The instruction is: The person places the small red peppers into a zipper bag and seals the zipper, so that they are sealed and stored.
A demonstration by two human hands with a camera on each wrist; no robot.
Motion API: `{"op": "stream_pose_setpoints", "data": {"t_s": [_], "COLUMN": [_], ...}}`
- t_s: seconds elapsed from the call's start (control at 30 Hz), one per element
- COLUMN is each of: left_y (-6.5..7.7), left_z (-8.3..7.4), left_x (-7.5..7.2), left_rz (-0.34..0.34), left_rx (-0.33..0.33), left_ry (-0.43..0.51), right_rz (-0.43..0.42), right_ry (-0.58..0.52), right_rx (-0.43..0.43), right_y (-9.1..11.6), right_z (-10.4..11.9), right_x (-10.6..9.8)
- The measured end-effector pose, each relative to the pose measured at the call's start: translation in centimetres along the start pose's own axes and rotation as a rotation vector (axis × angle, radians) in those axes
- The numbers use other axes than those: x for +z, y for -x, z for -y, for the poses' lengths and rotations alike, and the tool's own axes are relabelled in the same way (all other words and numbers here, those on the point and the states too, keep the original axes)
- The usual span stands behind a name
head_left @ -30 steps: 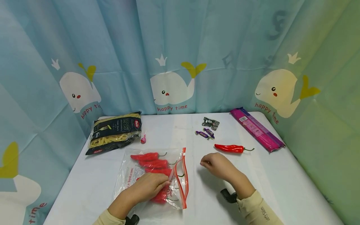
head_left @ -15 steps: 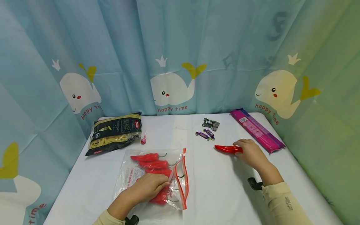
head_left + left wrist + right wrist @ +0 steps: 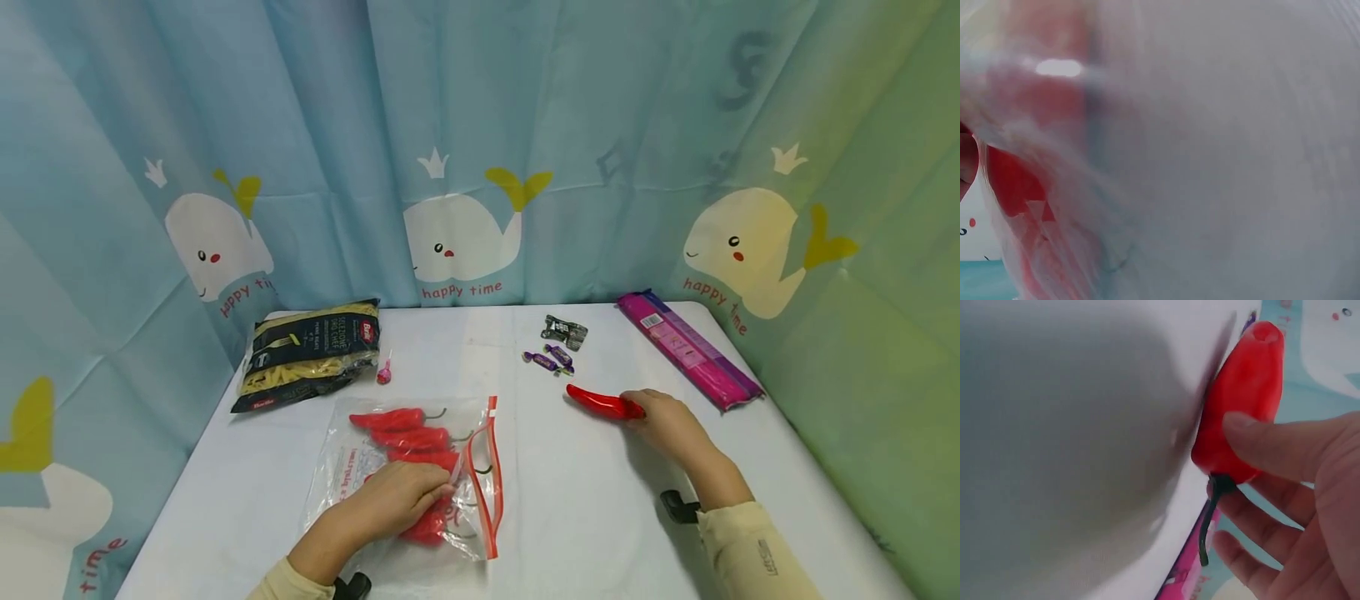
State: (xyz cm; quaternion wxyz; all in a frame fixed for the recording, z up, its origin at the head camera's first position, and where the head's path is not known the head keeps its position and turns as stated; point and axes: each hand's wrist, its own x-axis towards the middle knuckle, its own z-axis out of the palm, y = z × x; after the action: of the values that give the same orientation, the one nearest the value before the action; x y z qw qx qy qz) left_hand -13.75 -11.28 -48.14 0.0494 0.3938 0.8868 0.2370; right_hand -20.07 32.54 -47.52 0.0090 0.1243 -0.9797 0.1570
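Observation:
My right hand (image 3: 663, 425) pinches a red chili pepper (image 3: 600, 402) near its stem end, thumb on one side and fingers on the other. In the right wrist view the pepper (image 3: 1241, 394) points away from the palm, its green stem hanging below. On the left, a clear zip bag (image 3: 335, 467) with a red-edged mouth lies flat, several red peppers (image 3: 405, 440) inside. My left hand (image 3: 397, 498) pinches the bag's upper film, and the mouth gapes toward the right. Lifted film fills much of the left wrist view, with only a fingertip (image 3: 967, 159) showing at its left edge.
A black pasta bag (image 3: 311, 354) lies at the back left with a small pink lollipop (image 3: 384, 374) beside it. Two purple wrapped candies (image 3: 550, 358) and a black wrapped one (image 3: 564, 332) sit at the back middle. A long pink packet (image 3: 690, 350) lies along the right edge.
My right hand has moved right to the lone pepper, taken hold of it by the stem end and tilted it slightly. The left hand has stayed on the bag.

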Motion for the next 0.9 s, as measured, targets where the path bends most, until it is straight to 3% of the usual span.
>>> {"op": "stream_pose_setpoints", "data": {"t_s": [0.2, 0.47, 0.67, 0.9], "left_y": [-0.1, -0.1, -0.1, -0.1], "left_z": [-0.1, -0.3, -0.3, -0.3], "left_x": [0.0, -0.1, -0.2, 0.0], "left_rz": [-0.005, 0.005, 0.009, 0.020], "left_rx": [-0.002, -0.027, -0.031, -0.021], "left_ry": [0.005, 0.026, 0.035, 0.025], "right_rz": [0.058, 0.145, 0.226, 0.201], "right_ry": [-0.152, -0.228, -0.229, -0.209], "right_rx": [-0.140, -0.359, -0.399, -0.445], "right_y": [1.2, 2.4, 2.4, 2.1], "right_z": [2.8, 6.9, 9.5, 12.5], "right_x": [-0.3, 0.5, 1.5, 3.5]}}
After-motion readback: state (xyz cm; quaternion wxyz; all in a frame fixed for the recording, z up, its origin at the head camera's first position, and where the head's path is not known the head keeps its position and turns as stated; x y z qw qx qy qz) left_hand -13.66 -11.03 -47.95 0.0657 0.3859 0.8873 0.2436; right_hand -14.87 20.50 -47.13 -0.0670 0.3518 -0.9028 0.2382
